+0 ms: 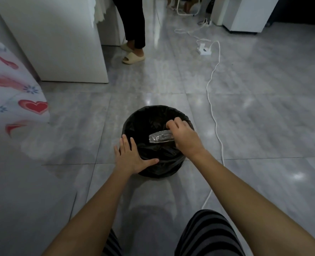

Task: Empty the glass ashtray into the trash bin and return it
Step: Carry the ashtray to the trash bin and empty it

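Tipping glass ashtray (161, 137) over trash bin (178, 164).
Gripped edgewise in right hand (185, 137) above the bin mouth for dumping; left hand (132, 156) open, flat on rim, probably steadying it.

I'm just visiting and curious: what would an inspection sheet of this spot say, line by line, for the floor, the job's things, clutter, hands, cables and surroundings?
Surface: glossy grey tiled floor, with light reflections.
Job's things: glass ashtray tipped on its side over the open trash bin, which has a black liner; contents cannot be made out.
Clutter: nothing seen near the bin.
Hands: right hand grips the ashtray's edge; left hand lies flat, open, on the bin's near rim.
Cables: white cord runs across the floor to the right of the bin, up to a white power strip.
Surroundings: white cabinet at left, heart-patterned cloth, another person's legs in beige slippers beyond.
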Demonstrator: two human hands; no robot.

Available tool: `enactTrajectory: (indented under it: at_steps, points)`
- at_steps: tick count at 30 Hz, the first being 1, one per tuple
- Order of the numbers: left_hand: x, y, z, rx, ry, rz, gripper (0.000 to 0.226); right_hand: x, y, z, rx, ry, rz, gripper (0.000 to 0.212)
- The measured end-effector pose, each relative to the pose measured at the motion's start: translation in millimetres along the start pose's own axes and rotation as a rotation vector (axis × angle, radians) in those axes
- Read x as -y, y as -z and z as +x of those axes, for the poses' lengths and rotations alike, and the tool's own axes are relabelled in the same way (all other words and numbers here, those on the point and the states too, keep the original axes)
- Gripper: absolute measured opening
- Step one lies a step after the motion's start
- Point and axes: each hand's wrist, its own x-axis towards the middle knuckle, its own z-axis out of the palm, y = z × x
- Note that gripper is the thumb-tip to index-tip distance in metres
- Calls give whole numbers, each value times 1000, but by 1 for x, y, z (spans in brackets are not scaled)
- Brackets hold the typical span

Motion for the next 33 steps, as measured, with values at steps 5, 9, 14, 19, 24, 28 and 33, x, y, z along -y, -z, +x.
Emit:
enactTrajectory:
  at_steps: [5, 9, 14, 19, 24, 28, 33]
  points:
    - [0, -1, 0, 21, 6, -1, 132, 4, -4, -2, -40, -60, -131, 37]
    - [0, -3, -3, -35, 14, -27, 124, 1, -11, -21, 6, 101, -363, 18]
    - [-1, 0, -3, -77, 6, 18, 123, -9, -15, -32, 73, 107, -379, 31]
    - [-1, 5, 1, -50, -3, 154, 129, -12, -15, -32, 82, 219, -469, 30]
    - [-3, 8, 6, -22, -6, 212, 127, -12, -11, -20, 95, 139, -445, 35]
    - [-9, 9, 9, -7, -5, 222, 125, -19, -18, -25, 207, 285, -454, 50]
    - [-8, 8, 12, -3, -27, 210, 123, -27, -15, -16, 185, 188, -442, 37]
